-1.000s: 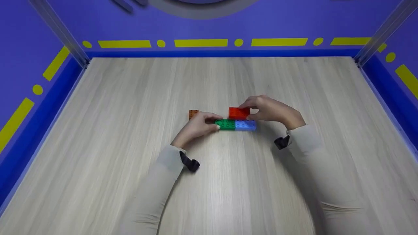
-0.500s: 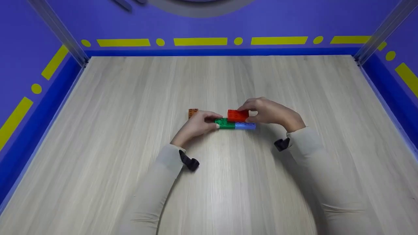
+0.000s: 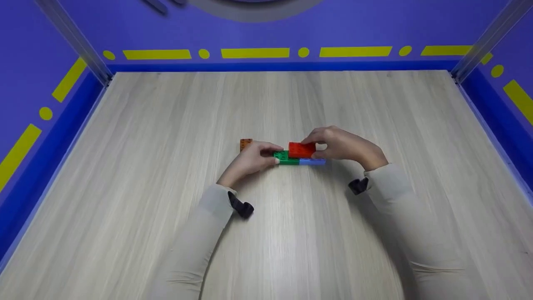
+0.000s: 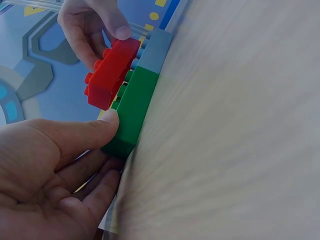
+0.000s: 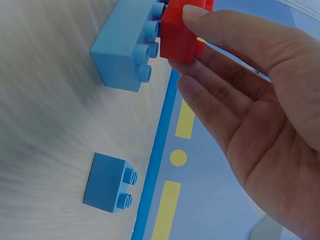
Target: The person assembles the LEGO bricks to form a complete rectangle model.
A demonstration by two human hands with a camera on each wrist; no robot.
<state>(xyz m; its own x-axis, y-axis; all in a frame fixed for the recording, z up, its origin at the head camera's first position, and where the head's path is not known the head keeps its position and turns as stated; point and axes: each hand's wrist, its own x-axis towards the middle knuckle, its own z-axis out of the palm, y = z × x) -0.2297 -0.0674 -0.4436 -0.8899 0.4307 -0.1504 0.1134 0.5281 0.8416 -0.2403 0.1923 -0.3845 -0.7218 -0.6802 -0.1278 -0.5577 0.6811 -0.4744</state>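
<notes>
A green brick (image 3: 287,161) and a light blue brick (image 3: 313,161) stand end to end on the table. My left hand (image 3: 253,160) grips the green brick's left end between thumb and fingers. Over the join of the two, my right hand (image 3: 343,142) pinches a red brick (image 3: 302,150) by its right end. The left wrist view shows the red brick (image 4: 111,75) slightly tilted, its near end raised off the green studs. In the right wrist view, its lower edge is close to the studs of the light blue brick (image 5: 122,45); contact there I cannot tell.
An orange brick (image 3: 245,144) lies behind my left hand, partly covered by it. A smaller blue brick (image 5: 107,182) sits apart on the table in the right wrist view; the head view hides it. Blue panels (image 3: 258,37) border the wooden table (image 3: 266,241).
The red brick, held in my right hand, has come down and slightly left, from behind the row to over the green and light blue bricks. My left hand keeps its place.
</notes>
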